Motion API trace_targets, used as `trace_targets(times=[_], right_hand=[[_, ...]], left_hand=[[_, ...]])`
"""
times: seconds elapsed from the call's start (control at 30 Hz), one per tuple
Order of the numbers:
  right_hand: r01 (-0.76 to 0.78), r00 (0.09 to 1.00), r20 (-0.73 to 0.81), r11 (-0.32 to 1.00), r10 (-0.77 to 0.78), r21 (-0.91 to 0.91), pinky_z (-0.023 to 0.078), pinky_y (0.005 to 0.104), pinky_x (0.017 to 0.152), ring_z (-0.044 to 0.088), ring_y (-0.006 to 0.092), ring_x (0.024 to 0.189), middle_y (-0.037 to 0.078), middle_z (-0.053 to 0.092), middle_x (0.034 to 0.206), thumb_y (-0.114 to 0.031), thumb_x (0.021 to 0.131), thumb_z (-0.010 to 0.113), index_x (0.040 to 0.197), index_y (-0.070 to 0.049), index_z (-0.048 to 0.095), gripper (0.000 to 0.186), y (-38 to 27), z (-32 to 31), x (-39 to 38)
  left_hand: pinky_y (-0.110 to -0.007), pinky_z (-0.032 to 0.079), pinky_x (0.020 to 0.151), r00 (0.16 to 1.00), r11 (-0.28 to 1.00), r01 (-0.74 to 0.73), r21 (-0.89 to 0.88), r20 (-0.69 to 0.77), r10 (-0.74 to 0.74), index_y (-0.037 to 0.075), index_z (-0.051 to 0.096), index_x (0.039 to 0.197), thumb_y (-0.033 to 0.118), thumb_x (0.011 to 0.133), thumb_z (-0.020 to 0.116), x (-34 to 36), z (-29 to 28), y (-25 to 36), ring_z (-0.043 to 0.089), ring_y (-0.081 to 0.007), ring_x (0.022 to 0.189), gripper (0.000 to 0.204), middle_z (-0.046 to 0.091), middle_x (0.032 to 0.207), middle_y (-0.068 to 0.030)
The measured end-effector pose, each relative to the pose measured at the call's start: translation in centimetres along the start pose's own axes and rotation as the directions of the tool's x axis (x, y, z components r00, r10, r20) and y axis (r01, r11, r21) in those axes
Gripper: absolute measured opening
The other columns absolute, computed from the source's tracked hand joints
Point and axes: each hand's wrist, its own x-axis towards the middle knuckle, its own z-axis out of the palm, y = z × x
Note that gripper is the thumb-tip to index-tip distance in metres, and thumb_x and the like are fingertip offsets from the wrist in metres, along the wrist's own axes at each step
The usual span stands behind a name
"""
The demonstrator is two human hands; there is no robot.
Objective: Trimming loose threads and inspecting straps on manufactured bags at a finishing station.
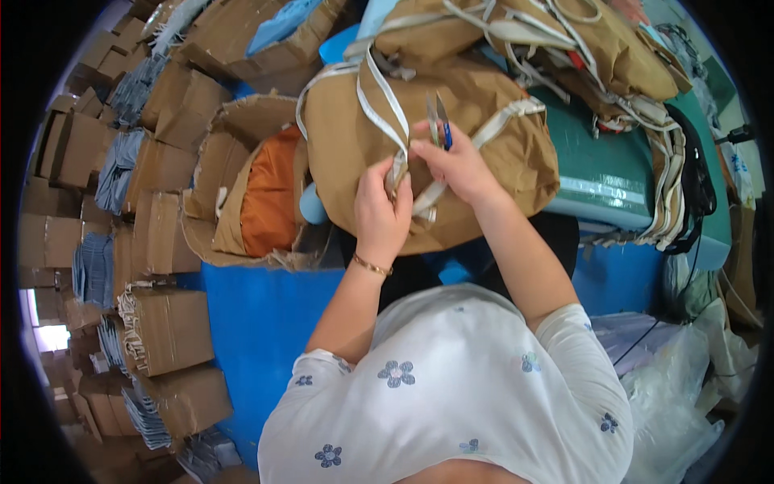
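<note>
A tan fabric bag [343,133] with white straps lies in front of me, below both hands. My left hand [384,206] is closed on a white strap [380,102] that loops up from the bag. Close on its right, my right hand [458,168] grips a pair of small thread snips [446,129] with a blue part, the pointed blades facing away from me. Its thumb and fingertips come near the strap beside my left fingers. Whether they also touch the strap is hard to make out.
More tan bags with white straps [556,40] are heaped at the back right, over a green table [597,161]. An open carton [218,165] with orange fabric [272,194] stands to the left. Cardboard boxes [169,327] line the far left; clear plastic [661,403] lies at right.
</note>
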Motion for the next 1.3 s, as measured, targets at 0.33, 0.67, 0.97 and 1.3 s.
trace_targets(times=[0.33, 0.67, 0.97, 1.3], right_hand=[[-0.010, 0.996, 0.084, 0.989, -0.003, 0.145, 0.032, 0.0166, 0.044, 0.043, 0.0051, 0.050, 0.004, 0.066, 0.088, -0.015, 0.086, 0.067, 0.118, -0.006, 0.051, 0.037, -1.6, -0.9, 0.3], [0.037, 0.978, -0.193, 0.981, -0.075, -0.189, 0.033, 0.0195, 0.047, 0.044, 0.0032, 0.056, -0.005, 0.055, 0.073, -0.017, 0.075, 0.078, 0.104, -0.007, 0.058, 0.037, -2.3, -2.3, -1.1], [0.023, 0.989, -0.134, 0.955, -0.065, -0.295, 0.036, 0.0193, 0.058, 0.044, 0.0037, 0.065, -0.005, 0.051, 0.073, -0.012, 0.075, 0.078, 0.101, -0.006, 0.058, 0.033, -1.7, -2.6, -1.0], [0.038, 0.993, -0.104, 0.983, -0.058, -0.178, 0.038, 0.0194, 0.059, 0.048, 0.0040, 0.066, -0.005, 0.054, 0.075, -0.012, 0.078, 0.076, 0.103, -0.006, 0.058, 0.031, -1.6, -3.1, -1.7]], left_hand=[[-0.027, 0.052, 0.073, 0.815, 0.453, 0.553, -0.699, 0.567, -0.121, 0.001, 0.049, 0.113, 0.018, 0.099, 0.044, 0.9, -0.2, 1.8, 0.062, -0.0147, 0.082, 0.023, 0.065, 0.100, -0.0133], [-0.022, 0.046, 0.058, 0.753, 0.311, 0.658, -0.686, 0.607, -0.252, -0.001, 0.052, 0.116, 0.015, 0.097, 0.046, -0.4, -0.1, 1.2, 0.057, -0.0109, 0.066, 0.026, 0.063, 0.099, -0.0107], [-0.023, 0.044, 0.055, 0.744, 0.250, 0.666, -0.703, 0.601, -0.292, -0.001, 0.048, 0.118, 0.016, 0.095, 0.048, -1.1, 0.0, 0.7, 0.055, -0.0126, 0.061, 0.028, 0.062, 0.094, -0.0123], [-0.023, 0.046, 0.053, 0.691, 0.069, 0.713, -0.698, 0.682, -0.237, 0.001, 0.050, 0.108, 0.017, 0.097, 0.045, -1.2, -0.4, -0.7, 0.057, -0.0133, 0.060, 0.020, 0.065, 0.089, -0.0136]])
